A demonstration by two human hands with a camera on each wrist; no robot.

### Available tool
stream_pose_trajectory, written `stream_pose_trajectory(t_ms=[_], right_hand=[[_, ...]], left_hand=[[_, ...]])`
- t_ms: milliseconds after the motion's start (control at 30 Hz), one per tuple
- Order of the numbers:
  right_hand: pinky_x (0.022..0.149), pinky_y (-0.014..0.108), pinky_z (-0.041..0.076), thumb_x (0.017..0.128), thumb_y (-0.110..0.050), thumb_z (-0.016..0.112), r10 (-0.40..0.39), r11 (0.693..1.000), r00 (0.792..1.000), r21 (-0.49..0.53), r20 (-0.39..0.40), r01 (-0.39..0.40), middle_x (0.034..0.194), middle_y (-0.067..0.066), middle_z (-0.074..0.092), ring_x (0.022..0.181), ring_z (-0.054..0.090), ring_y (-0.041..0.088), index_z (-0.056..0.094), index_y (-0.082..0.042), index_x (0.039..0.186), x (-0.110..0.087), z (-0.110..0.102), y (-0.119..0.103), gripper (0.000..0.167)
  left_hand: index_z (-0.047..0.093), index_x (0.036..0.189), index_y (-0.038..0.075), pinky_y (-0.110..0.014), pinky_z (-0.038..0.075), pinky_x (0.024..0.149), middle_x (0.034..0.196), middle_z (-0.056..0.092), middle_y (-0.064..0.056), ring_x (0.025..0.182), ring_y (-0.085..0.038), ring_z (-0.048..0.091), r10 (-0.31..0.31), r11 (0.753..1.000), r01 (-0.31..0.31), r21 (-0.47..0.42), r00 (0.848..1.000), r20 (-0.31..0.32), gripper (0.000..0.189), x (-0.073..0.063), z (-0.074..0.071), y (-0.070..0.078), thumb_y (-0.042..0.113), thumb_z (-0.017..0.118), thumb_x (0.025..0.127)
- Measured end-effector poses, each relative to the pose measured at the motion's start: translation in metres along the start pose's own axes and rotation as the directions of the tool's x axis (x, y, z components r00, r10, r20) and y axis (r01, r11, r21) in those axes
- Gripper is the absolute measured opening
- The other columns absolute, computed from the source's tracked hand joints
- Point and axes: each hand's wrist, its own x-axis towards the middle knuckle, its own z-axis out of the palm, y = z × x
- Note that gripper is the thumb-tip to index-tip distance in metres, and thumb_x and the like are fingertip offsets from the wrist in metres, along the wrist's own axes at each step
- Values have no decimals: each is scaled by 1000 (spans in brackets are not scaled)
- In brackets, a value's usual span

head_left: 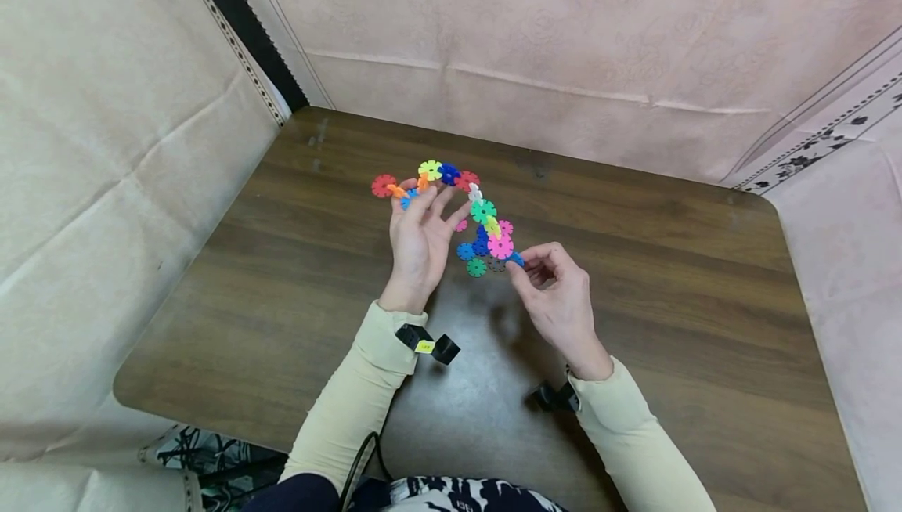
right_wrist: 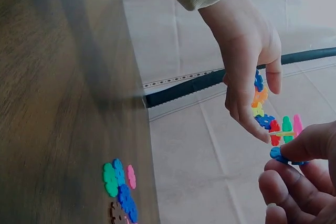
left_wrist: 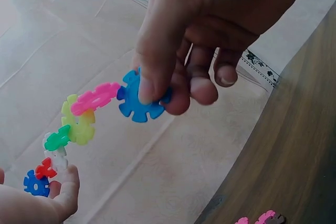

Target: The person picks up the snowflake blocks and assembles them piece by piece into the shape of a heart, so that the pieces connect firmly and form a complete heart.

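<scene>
A chain of colourful notched plastic discs is held up over the table between both hands. My left hand (head_left: 420, 250), palm turned up, holds its far-left part, with a red disc (head_left: 384, 185), orange discs and a blue disc at the thumb and fingers. From there the chain runs through yellow, dark blue, red, white, green (head_left: 483, 210) and yellow discs to a pink disc (head_left: 500, 246). At the near end, my right hand (head_left: 560, 293) pinches a blue disc (left_wrist: 137, 98) between thumb and forefinger; this disc touches the pink one (left_wrist: 97, 98).
Loose discs lie on the wooden table (head_left: 669, 324) below the chain: a green disc (right_wrist: 109, 179), blue ones (right_wrist: 126, 203), a pink one (right_wrist: 131, 177) and a brown one (right_wrist: 117, 212). Pale cloth (head_left: 528, 34) hangs around the table. A black cable (head_left: 359, 457) runs beside the left sleeve.
</scene>
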Motion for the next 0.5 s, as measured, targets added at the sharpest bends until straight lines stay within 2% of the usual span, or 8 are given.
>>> stream_pose_trajectory(t_ms=[100, 200, 333, 500], right_hand=[[62, 34, 51, 82, 3, 74, -5, 1000, 1000, 3, -8, 5, 83, 14, 65, 70, 56, 24, 61, 6, 95, -1, 0, 0, 18], [62, 38, 51, 81, 5, 74, -20, 1000, 1000, 6, -6, 20, 82, 14, 65, 70, 56, 23, 61, 5, 94, -2, 0, -1, 18], [62, 31, 50, 81, 6, 73, -38, 999, 999, 3, -1, 38, 82, 14, 65, 70, 56, 21, 61, 6, 94, -2, 0, -3, 18], [62, 33, 51, 81, 7, 73, -34, 999, 999, -4, -4, 34, 82, 15, 65, 71, 56, 21, 60, 6, 95, -3, 0, -4, 19]], left_hand=[[31, 114, 17, -57, 41, 101, 109, 50, -12, 108, -27, 53, 12, 1000, -12, -2, 1000, -7, 25, 1, 0, 1, 4, 47, 99], [30, 114, 17, -58, 40, 102, 110, 50, -12, 108, -27, 54, 23, 1000, -23, -1, 1000, -8, 26, 1, 0, 1, 4, 47, 99], [29, 114, 17, -61, 36, 103, 111, 49, -13, 109, -27, 53, 29, 1000, -29, -5, 1000, -5, 26, 2, -1, 1, 3, 47, 99], [32, 112, 16, -60, 38, 102, 109, 49, -13, 109, -28, 54, 38, 999, -38, -10, 999, -14, 24, 2, -1, 0, 2, 46, 99]])
